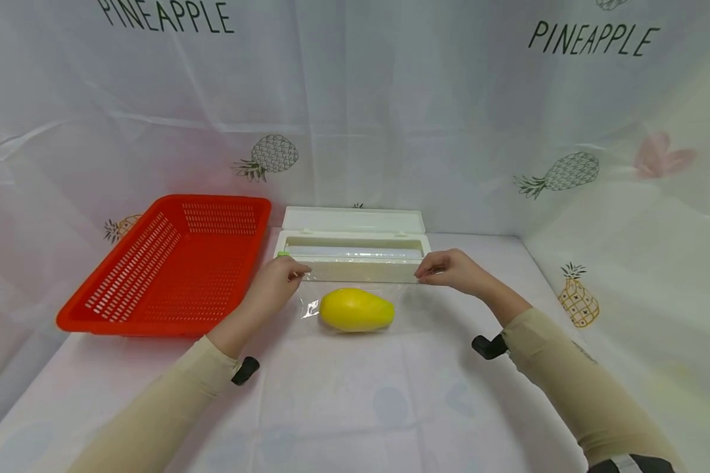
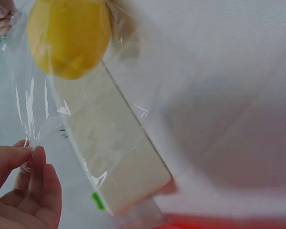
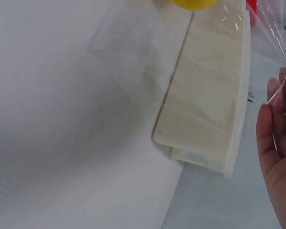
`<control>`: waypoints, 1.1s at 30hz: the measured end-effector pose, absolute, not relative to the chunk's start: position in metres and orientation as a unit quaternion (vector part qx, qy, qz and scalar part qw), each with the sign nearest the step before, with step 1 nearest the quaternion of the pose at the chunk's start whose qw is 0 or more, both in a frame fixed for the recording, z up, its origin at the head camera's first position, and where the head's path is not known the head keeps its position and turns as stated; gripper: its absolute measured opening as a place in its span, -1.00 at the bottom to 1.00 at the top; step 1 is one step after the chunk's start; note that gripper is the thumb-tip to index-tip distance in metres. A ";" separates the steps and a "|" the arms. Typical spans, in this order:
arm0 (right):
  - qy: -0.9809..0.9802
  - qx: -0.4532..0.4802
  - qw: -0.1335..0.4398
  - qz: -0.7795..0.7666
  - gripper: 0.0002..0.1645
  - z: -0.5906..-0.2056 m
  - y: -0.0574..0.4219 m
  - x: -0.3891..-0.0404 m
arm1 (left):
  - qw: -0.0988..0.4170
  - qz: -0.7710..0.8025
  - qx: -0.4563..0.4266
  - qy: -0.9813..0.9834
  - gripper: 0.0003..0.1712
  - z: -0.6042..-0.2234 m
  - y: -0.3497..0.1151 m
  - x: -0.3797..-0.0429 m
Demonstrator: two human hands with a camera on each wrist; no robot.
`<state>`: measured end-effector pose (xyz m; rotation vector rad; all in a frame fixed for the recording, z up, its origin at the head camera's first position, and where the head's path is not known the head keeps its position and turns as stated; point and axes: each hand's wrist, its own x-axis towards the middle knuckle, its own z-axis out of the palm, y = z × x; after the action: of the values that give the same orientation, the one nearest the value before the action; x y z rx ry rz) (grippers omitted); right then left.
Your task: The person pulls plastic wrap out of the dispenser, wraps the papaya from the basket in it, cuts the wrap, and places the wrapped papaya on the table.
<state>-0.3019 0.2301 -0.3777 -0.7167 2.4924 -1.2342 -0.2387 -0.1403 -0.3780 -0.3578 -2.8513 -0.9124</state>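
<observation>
The smooth yellow oblong fruit lies toward the far edge of the white cloth-covered surface, before the cream rectangular plastic box, its long axis running left to right alongside the box, narrower tip pointing right. The left hand and right hand each pinch clear plastic film; a red slotted plastic basket stands near the surface's far left corner.

Worktop open in front of yellow fruit, between left sleeve and right sleeve. Further gap between right fingers and side curtain. Red basket bars left side, close to left fingers. Box with raised lid blocks route behind fruit. Clear film, spanning from left fingers to right fingers, obstructs crossing.
</observation>
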 end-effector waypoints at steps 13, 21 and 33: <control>0.866 -0.216 0.147 -0.426 -0.83 -0.400 0.227 -0.319 | 0.006 -0.366 -0.040 -0.930 -0.72 -0.399 -0.141 -0.258; 0.861 -0.216 0.163 -0.430 -0.78 -0.415 0.223 -0.322 | -0.032 -0.413 -0.009 -0.910 -0.77 -0.412 -0.144 -0.261; 0.871 -0.213 0.192 -0.398 -0.75 -0.431 0.219 -0.320 | -0.047 -0.379 -0.024 -0.924 -0.71 -0.422 -0.148 -0.265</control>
<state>-0.3198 0.2194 -0.4305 -0.5976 2.4451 -1.1183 -0.2652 -0.1483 -0.4219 -0.0769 -2.9926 -1.2267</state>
